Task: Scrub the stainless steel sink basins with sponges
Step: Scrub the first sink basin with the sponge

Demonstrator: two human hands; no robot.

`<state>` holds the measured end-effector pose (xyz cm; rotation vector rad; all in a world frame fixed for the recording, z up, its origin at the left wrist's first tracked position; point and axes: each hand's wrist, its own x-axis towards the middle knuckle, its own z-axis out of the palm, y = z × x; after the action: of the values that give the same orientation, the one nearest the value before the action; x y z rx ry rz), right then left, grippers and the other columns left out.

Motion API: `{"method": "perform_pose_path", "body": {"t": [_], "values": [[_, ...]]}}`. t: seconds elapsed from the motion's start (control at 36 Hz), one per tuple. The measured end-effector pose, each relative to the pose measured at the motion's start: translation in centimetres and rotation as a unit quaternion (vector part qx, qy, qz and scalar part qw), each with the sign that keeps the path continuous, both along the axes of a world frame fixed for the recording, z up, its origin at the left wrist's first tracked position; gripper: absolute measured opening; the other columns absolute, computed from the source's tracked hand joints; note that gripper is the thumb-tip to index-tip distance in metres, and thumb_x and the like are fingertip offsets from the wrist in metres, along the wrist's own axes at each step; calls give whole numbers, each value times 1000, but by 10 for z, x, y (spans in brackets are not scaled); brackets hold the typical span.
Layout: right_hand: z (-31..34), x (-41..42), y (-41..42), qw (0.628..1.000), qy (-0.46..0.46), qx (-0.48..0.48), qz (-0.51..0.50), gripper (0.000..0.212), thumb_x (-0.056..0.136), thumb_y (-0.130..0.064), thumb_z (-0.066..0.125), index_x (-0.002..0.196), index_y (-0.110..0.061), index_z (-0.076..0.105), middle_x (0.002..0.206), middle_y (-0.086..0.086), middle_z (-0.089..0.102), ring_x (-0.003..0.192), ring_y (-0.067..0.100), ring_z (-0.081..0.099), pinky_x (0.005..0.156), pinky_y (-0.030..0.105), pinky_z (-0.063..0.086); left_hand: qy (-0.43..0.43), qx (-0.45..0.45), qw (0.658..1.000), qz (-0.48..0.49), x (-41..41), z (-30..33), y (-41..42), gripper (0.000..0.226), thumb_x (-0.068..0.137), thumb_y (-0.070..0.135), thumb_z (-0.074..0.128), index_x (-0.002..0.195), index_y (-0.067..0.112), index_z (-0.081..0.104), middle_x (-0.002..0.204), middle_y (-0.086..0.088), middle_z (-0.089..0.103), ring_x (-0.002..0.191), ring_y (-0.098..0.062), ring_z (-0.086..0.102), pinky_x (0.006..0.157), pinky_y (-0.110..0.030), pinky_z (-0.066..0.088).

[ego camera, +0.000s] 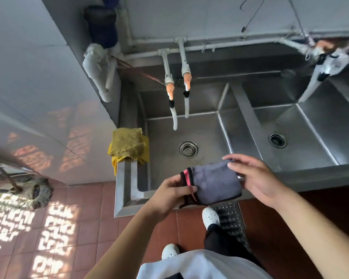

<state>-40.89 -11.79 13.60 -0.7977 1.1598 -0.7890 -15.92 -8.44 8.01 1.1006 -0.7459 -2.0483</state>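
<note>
Left hand (170, 193) pinching the near left edge of a folded grey cloth (214, 183), thumb on top along the cloth's pink-and-black trimmed border; right hand (254, 176) with fingers loosely extended, fingertips resting on the far right corner of the same cloth and the palm cupping its right edge. The cloth is held flat between both hands, above the front rim of the stainless steel sink (310, 177), at the near right corner of the left basin (165, 135). Left basin: a round strainer drain (188, 149) lies in its floor, just beyond the cloth. Two white taps (177, 91) with orange fittings hang from wall pipes over this basin's rear half. A yellow rag (129, 144) is draped over the sink's left rim, well apart from the hands. Right basin (302, 125): separated from the left by a steel divider, with an open drain (277, 139) in its floor and a further white tap (318, 77) above its far right corner. Below the sink front, a perforated metal floor grate (230, 218) sits beside a white shoe (210, 216); a mop head (26, 195) rests on the tiled floor at far left.
</note>
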Motion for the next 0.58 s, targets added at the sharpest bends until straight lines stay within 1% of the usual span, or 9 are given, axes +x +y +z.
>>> {"method": "perform_pose_path", "body": {"t": [0.08,0.11,0.17,0.22,0.33,0.42,0.47,0.53,0.58], "values": [[-27,-19,-4,992,-43,118,26,31,86,-18,68,116,-9,69,110,14,73,96,27,70,78,40,58,-67,32,997,24,-23,-2,-15,36,80,5,74,113,-6,64,107,-26,68,93,-41,65,77,-44,51],[-37,-25,-6,988,-36,150,28,30,89,-14,65,117,-7,67,107,15,73,91,26,71,73,38,59,-89,45,994,35,-32,-4,-19,30,81,3,73,109,-4,67,104,-24,69,89,-37,66,74,-38,48],[-56,-35,-10,982,-12,188,20,25,94,-9,60,118,-6,66,103,15,73,80,24,70,61,34,57,-128,76,987,59,-48,-11,-26,19,84,-5,68,102,-1,72,98,-22,72,80,-31,71,65,-32,55],[-68,-45,-19,977,-13,211,26,21,97,-9,56,115,-10,67,105,17,70,79,25,69,64,35,56,-172,99,977,78,-61,-15,-31,21,85,-8,66,104,-2,70,101,-26,72,84,-33,71,71,-39,59],[-77,-60,-44,966,-54,246,58,24,100,-14,51,120,-10,63,109,18,67,89,29,63,76,40,51,-242,117,956,116,-86,-14,-43,24,86,-8,64,108,-1,71,105,-31,70,90,-38,69,86,-50,57],[-77,-65,-69,958,-95,265,51,19,101,-21,47,112,-16,62,100,12,65,79,23,60,68,36,47,-317,110,932,138,-110,-10,-64,27,85,-7,61,102,9,74,98,-23,73,88,-37,71,83,-53,60],[-76,-67,-84,953,-111,275,54,19,100,-28,47,100,-18,63,86,5,66,67,17,57,59,30,44,-342,102,924,135,-131,-4,-79,29,81,-3,58,97,15,75,84,-14,73,75,-29,69,73,-46,61],[-77,-66,-96,951,-127,276,50,26,99,-33,48,98,-18,68,86,3,68,71,18,59,59,30,46,-350,84,926,113,-154,4,-90,35,73,5,55,97,24,73,76,1,71,69,-19,66,68,-37,59],[-76,-64,-105,954,-136,261,54,28,98,-37,51,106,-20,72,96,3,72,84,20,65,64,33,51,-348,56,934,65,-176,12,-96,43,75,6,54,104,35,67,90,11,70,83,-12,67,73,-26,57]]}}
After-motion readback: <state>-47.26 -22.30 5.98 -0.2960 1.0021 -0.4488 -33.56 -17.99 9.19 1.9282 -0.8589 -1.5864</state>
